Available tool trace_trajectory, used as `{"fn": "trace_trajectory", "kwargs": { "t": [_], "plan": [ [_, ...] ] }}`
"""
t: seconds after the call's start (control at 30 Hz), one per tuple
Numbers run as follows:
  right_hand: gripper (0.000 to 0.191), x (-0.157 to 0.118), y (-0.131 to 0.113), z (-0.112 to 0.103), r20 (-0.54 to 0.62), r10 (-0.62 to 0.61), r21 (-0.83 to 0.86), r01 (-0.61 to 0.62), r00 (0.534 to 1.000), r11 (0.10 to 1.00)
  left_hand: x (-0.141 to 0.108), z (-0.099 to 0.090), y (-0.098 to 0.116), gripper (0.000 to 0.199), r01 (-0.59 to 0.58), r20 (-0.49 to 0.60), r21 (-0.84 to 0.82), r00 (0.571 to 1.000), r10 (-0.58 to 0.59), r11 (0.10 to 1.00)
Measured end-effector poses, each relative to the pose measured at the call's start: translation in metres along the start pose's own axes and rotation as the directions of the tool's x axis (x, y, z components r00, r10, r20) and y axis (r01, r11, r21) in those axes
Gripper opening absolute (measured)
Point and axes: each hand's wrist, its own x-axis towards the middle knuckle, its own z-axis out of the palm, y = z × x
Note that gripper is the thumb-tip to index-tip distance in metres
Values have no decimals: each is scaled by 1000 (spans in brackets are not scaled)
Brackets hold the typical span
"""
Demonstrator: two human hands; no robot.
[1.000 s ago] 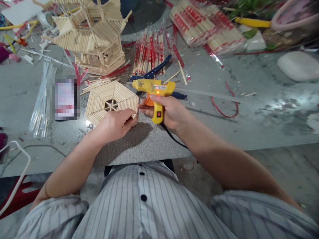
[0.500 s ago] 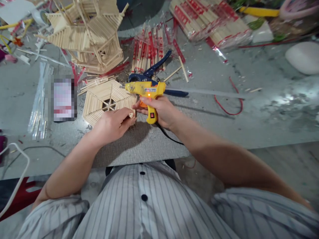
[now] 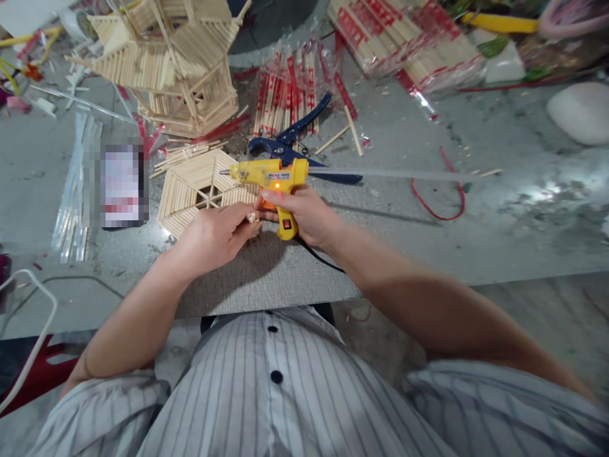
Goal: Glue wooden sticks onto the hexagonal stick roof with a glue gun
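By the wooden hexagon (image 3: 181, 190) on the counter (image 3: 404, 257), the right hand (image 3: 307, 217) clasps a glue gun (image 3: 272, 172) and the left hand (image 3: 216, 231) pinches stick ends (image 3: 252, 217). Gluing seems in hand; next calls for steady aim.

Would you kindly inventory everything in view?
Glue gun: one, yellow, centre
Hexagonal panel: one, pale, centre left
Stick structure: one, pale, upper left
Wrapped sticks: many, pale, far side
Cutter: one, blue, upper centre
Blurred device: one, whitish, left
Clear rods: several, colourless, left
String: one, red, right
Smooth object: one, white, right
Table: one, grey, underneath
Clutter: uncounted, mixed, edges
Shirt: one, striped white, bottom
Left hand: one, bare, pinching something pale
Right hand: one, bare, holding glue gun
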Motion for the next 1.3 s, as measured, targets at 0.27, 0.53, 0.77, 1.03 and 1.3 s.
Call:
{"fn": "trace_trajectory", "kwargs": {
  "t": [0.27,0.53,0.77,1.03,1.3],
  "plan": [
    [14,-1,-2,3,-33,30,15,-29,999,999,1,-4,0,18,43,-24,-22,999,-43,999],
    [7,-3,-3,4,-45,20,16,-20,999,1000,0,2,1,18,42,1,-12,999,-42,999],
    [7,-2,-2,3,-59,29,-35,-31,998,999,0,4,1,18,33,-40,10,999,-33,999],
    [8,-3,1,1,-16,-3,18,4,1000,1000,0,3,1,16,47,-20,-2,999,-47,999],
    [10,-2,0,1,-44,20,-37,-21,999,999,0,5,2,13,5,-28,-9,1000,-5,1000]
  ]
}}
